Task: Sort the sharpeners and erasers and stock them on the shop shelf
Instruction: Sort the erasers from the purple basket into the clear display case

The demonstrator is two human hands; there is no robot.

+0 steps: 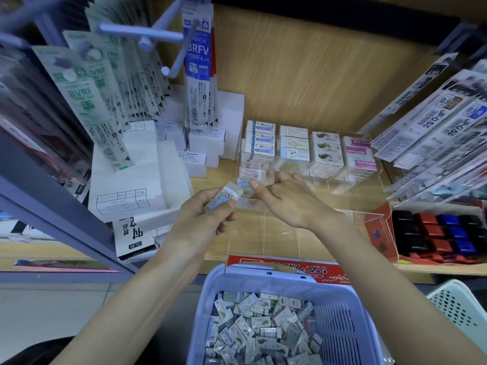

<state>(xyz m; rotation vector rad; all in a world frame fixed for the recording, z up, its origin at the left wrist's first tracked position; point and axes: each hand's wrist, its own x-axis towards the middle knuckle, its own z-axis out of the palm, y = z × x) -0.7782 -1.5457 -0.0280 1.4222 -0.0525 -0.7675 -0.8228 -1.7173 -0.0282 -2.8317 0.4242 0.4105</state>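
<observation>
So the left hand (208, 217) pinches one eraser (224, 197) between thumb and fingers, long axis pointing up and right, straight at the left column of the clear tray (380, 180) on the shelf (216, 177). That column sits just beyond the eraser's far end. The right hand (287, 201) is nearer the tray, fingers loosely spread and holding nothing, thumb just beside the eraser's tip. Loads more wait in the basket (263, 279) below.

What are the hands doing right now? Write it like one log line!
left hand: holds small white wrapped eraser | right hand: open above clear acrylic display tray | blue plastic basket: full of loose wrapped erasers
</observation>
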